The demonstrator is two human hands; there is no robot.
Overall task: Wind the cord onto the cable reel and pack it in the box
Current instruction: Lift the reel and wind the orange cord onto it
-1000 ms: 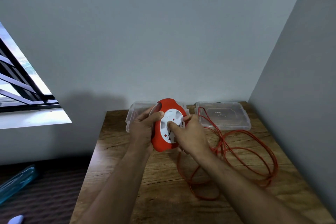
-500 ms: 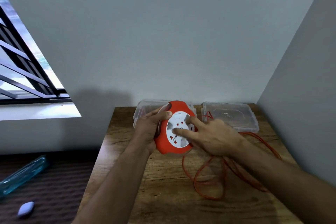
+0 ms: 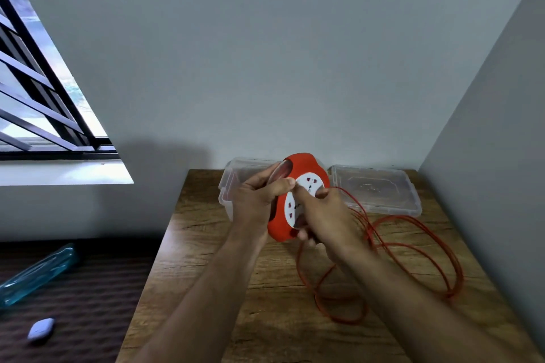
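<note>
Two hands on red cable reel [image 3: 295, 200], held upright above table [image 3: 212, 259] far edge, 12 o'clock. Left hand [image 3: 256, 194] clamps rim, thumb pressed to white socket face. Right hand [image 3: 321, 215] fingers curled shut on lower face, apparently at crank; exact hold hidden. Winding under way: most orange cord [image 3: 413, 247] lies in loose loops at 3 o'clock. Next: steady turning, tangle-free feed. Clear box [image 3: 233, 183] waits behind reel, lid [image 3: 380, 188] at 2 o'clock.

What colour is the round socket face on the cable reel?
White, with small red socket shutters, set in the orange-red reel; the head view shows the face best.
</note>
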